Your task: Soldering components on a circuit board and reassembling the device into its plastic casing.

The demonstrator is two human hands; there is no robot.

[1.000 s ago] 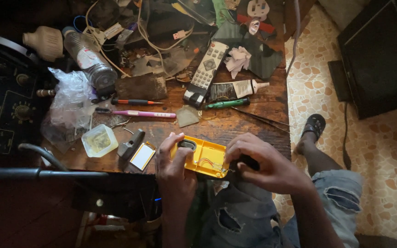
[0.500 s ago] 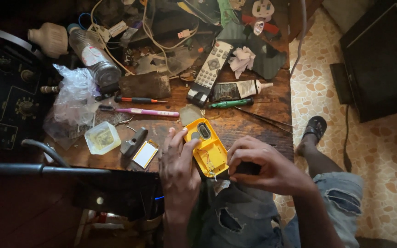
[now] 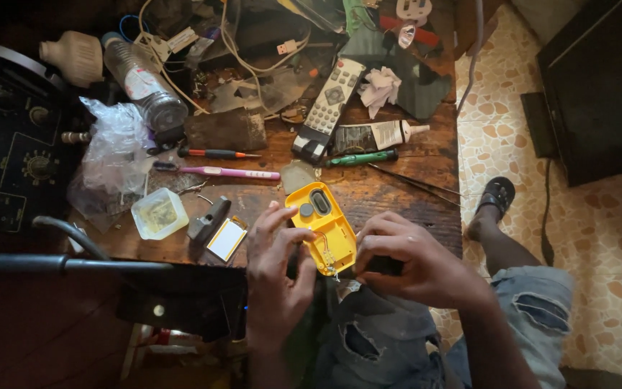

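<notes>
A yellow plastic casing (image 3: 320,225) with a round and an oval hole lies at the near edge of the wooden table (image 3: 397,187), thin wires trailing from its lower end. My left hand (image 3: 276,270) grips its left side, thumb on top. My right hand (image 3: 412,263) is closed around a small dark part (image 3: 383,266) at the casing's lower right corner. Both hands hover over my lap in torn jeans (image 3: 376,338).
On the table lie a remote control (image 3: 329,108), glue tube (image 3: 376,135), green pen (image 3: 361,158), pink toothbrush (image 3: 228,172), red-handled screwdriver (image 3: 214,153), small clear box (image 3: 158,212), plastic bag (image 3: 113,155), bottle (image 3: 145,86) and tangled cables. A black panel with knobs (image 3: 8,158) stands left. A sandalled foot (image 3: 494,198) rests on the tiled floor.
The yellow casing has turned from lying sideways to standing lengthwise, its holed end pointing away from me. Both hands shifted slightly with it.
</notes>
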